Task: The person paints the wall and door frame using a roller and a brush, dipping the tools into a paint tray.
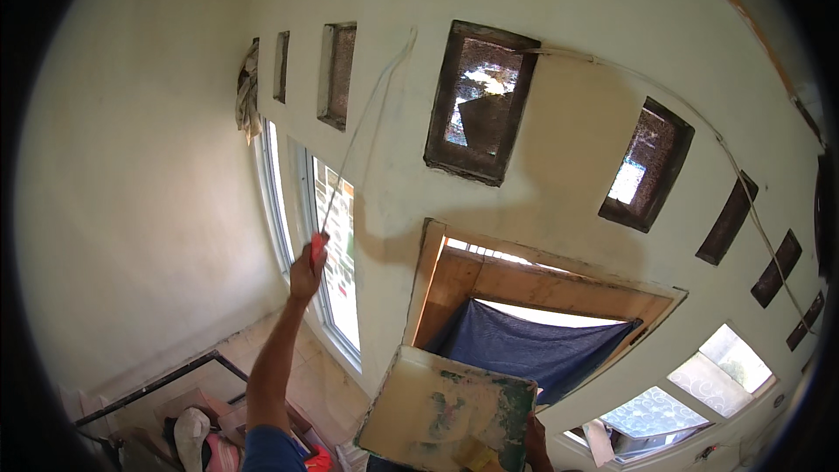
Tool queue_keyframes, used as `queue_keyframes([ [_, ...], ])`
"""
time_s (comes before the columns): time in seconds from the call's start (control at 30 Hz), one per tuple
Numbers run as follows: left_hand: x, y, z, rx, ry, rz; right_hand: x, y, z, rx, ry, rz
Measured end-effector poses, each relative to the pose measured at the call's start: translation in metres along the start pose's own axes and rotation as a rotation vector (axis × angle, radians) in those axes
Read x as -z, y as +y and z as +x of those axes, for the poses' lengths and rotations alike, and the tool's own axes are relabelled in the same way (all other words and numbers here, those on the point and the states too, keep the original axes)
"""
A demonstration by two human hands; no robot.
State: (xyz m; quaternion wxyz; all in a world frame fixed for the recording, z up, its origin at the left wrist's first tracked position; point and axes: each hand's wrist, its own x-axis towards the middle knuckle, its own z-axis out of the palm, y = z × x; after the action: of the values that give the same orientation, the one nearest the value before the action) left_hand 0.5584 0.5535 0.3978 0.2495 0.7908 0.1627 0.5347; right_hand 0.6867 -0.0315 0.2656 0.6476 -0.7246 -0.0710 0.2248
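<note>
My left hand (305, 274) is raised at the end of an outstretched arm, closed around the red handle of a tool (318, 247) in front of the tall window. From there a thin pale line (360, 127) runs up to the wall; whether it is the tool's blade edge-on or a loose cable, I cannot tell. Low in front of me, a rectangular green board (446, 411) carries smeared cream-coloured paste. My right hand (538, 447) grips its right edge, partly hidden by the board and the picture's lower edge.
The pale wall (393, 201) has several recessed openings, one a dark-framed window (481, 105). A cable (664, 87) runs along it. Dark blue cloth (533, 341) hangs in the wooden doorway (428, 284). Bags and boxes (192, 437) lie on the floor at lower left.
</note>
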Motion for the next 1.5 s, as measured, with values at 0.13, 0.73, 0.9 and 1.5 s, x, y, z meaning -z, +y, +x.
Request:
queue_keyframes([
  [0.13,0.018,0.018,0.088,-0.023,0.032,0.099,0.001,0.007,0.004,0.01,0.01,-0.062],
  [0.73,0.007,0.031,0.084,-0.088,0.09,0.017,0.006,0.017,0.009,0.023,0.042,-0.07],
  [0.9,-0.015,0.012,0.017,-0.031,0.062,0.001,0.011,0.035,0.018,0.298,0.029,-0.226],
  [1.5,0.093,0.116,0.311,-0.39,0.27,0.252,0.007,0.036,0.019,0.039,0.033,-0.108],
])
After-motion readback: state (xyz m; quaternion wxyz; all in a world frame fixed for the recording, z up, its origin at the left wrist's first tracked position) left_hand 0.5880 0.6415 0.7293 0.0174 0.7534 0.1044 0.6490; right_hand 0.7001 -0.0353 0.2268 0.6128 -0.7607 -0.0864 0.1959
